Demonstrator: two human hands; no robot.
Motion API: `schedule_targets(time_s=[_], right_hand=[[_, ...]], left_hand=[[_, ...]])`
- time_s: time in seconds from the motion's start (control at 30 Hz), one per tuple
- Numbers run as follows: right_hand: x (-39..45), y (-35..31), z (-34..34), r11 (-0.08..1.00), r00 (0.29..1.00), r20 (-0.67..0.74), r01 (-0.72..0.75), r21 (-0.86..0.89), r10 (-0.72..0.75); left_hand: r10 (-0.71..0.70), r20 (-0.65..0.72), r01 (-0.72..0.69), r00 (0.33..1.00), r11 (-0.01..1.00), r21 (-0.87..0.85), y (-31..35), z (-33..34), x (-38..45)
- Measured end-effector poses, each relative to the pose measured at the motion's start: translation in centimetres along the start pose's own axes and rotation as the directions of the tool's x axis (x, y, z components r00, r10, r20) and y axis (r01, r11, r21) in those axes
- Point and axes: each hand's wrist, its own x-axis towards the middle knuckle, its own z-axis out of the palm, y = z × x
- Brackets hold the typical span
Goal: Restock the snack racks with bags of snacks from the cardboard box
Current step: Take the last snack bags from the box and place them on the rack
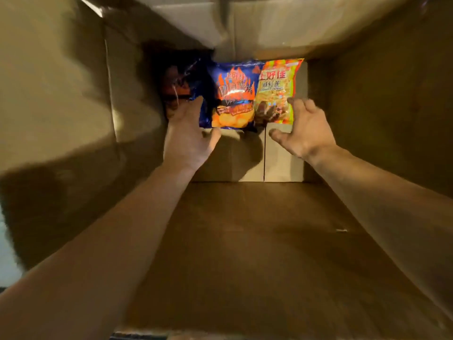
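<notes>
Inside the cardboard box (245, 241), left hand (188, 138) touches the blue chip bag (232, 94), fingers spread; right hand (304, 128), fingers spread, meets the yellow prawn-cracker bag (277, 89); neither bag gripped.

Very little of the room shows, because brown cardboard walls (61, 94) close in the view on every side. At the left edge a narrow pale strip (5, 244) of grey-white surface appears, blurred, and it cannot be told whether it is floor or wall. Along the bottom edge lies 1 thin dark band (137, 336), too small to identify. The light is warm, yellowish and dim. It falls brightest at the top and leaves broad soft shadows on the left and lower sides.
</notes>
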Motion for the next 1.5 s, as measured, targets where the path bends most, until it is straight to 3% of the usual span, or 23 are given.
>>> schedule_targets(time_s=[0.23, 0.37, 0.5, 0.67, 0.83, 1.1, 1.33, 1.5], right_hand=[[10.3, 3.9, 6.5, 0.969, 0.989, -0.022, -0.141, 0.203, 0.148], [14.8, 5.6, 8.5, 0.853, 0.946, -0.038, -0.274, 0.445, 0.323], [18.2, 6.1, 10.7, 0.734, 0.927, 0.006, -0.301, 0.609, 0.375], [17.2, 5.9, 10.3, 0.71, 0.915, 0.032, -0.334, 0.62, 0.402], [9.6, 4.2, 5.2, 0.74, 0.894, -0.016, -0.361, 0.568, 0.449], [-10.3, -2.4, -8.3, 0.728, 0.892, -0.072, -0.316, 0.608, 0.447], [-31.8, -7.5, -17.6, 0.761, 0.901, -0.167, -0.224, 0.609, 0.4], [-42.7, -11.1, -20.3, 0.758, 0.917, -0.245, -0.088, 0.646, 0.315]], left_hand=[[-0.028, -0.032, 0.025, 0.999, 0.997, -0.079, -1.3, 8.3, 8.4], [-0.122, -0.073, 0.109, 0.99, 0.981, -0.158, -1.3, 12.0, 11.1], [-0.165, -0.074, 0.139, 0.984, 0.952, -0.274, -1.9, 14.5, 12.6], [-0.182, -0.062, 0.142, 0.981, 0.905, -0.4, -2.0, 14.0, 11.8], [-0.176, -0.028, 0.153, 0.984, 0.917, -0.368, -0.5, 8.5, 6.7], [-0.169, 0.021, 0.165, 0.985, 0.92, -0.356, 4.3, -7.1, -6.4], [-0.143, -0.044, 0.107, 0.989, 0.882, -0.459, 7.2, -22.7, -22.1], [-0.144, -0.147, 0.055, 0.979, 0.871, -0.488, 7.3, -30.6, -32.6]])
